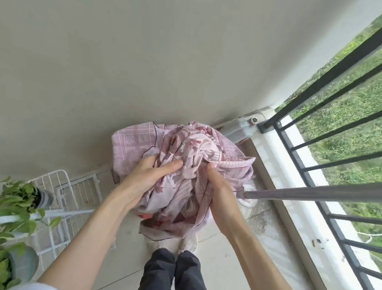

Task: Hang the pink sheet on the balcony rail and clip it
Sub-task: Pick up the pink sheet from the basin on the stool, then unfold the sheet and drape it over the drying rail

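The pink sheet [189,149], checked on one side and flowered on the other, is bunched into a heap in front of me above the floor. My left hand [145,178] grips the heap on its left, thumb on top and fingers sunk into the folds. My right hand [218,189] grips it on the right side, fingers buried in the cloth. The black balcony rail [345,63] with its bars runs along the right side, apart from the sheet. I see no clips.
A grey pole [319,193] juts in from the right, ending just beside my right hand. A white wire rack [70,194] and leafy potted plants [12,201] stand at the left. A pale wall rises ahead. My feet stand on the tiled floor [222,251] below.
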`<state>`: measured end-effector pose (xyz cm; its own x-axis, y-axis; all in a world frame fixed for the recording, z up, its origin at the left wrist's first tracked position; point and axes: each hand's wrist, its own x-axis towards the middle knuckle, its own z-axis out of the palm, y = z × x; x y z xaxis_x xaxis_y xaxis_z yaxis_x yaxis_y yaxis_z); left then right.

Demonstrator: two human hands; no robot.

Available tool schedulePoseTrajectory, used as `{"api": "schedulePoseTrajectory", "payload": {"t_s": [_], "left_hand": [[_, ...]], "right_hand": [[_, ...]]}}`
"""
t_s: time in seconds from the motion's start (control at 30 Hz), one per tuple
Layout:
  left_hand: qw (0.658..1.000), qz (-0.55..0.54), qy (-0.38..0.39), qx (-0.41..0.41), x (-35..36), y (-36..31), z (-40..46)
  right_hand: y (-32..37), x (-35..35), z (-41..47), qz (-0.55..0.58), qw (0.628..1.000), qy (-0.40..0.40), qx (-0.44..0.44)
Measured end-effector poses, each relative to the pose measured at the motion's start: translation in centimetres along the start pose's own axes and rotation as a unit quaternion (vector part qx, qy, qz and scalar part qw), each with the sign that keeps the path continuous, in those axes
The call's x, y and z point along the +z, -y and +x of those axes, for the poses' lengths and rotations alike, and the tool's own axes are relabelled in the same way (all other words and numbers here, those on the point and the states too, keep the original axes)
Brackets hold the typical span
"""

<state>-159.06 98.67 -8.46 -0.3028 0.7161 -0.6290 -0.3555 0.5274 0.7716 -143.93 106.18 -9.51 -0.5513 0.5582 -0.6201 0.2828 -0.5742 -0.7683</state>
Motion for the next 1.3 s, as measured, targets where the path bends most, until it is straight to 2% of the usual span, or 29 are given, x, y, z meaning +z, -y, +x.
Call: {"api": "schedulePoseTrajectory", "payload": {"t_s": [0.13, 0.27, 0.5, 0.77, 0.9, 1.07, 1.13, 1.2, 1.3], "left_hand": [[0.999, 0.008, 0.037, 0.033, 0.9, -6.3, -1.4], [0.994, 0.006, 0.086, 0.061, 1.4, -11.6, -3.1], [0.975, 0.026, 0.072, 0.210, 3.7, -21.7, -6.8], [0.911, 0.077, 0.103, 0.392, 7.8, -34.9, -15.5], [0.876, 0.080, 0.128, 0.458, 10.0, -40.1, -19.8], [0.865, 0.072, 0.175, 0.464, 12.0, -43.9, -23.0], [0.861, 0.082, 0.215, 0.453, 12.5, -44.8, -23.4], [0.853, 0.110, 0.225, 0.458, 13.3, -45.5, -24.4], [0.818, 0.082, 0.248, 0.513, 13.6, -46.5, -24.6]], "right_hand": [[6.7, 0.1, -2.3, -0.039, 0.996, -0.003, -0.086], [12.3, 0.2, -4.5, 0.001, 0.991, 0.001, -0.130], [22.1, 0.5, -9.7, 0.053, 0.976, 0.034, -0.208], [35.5, 1.2, -19.1, 0.003, 0.931, 0.001, -0.366], [41.0, 1.2, -24.6, -0.032, 0.905, -0.016, -0.425], [44.5, 0.8, -30.3, -0.059, 0.896, -0.051, -0.437], [45.1, 0.5, -32.2, -0.054, 0.896, -0.053, -0.438], [45.5, 0.0, -33.8, -0.052, 0.898, -0.044, -0.434], [45.7, -0.5, -35.3, -0.059, 0.909, -0.043, -0.411]]}}
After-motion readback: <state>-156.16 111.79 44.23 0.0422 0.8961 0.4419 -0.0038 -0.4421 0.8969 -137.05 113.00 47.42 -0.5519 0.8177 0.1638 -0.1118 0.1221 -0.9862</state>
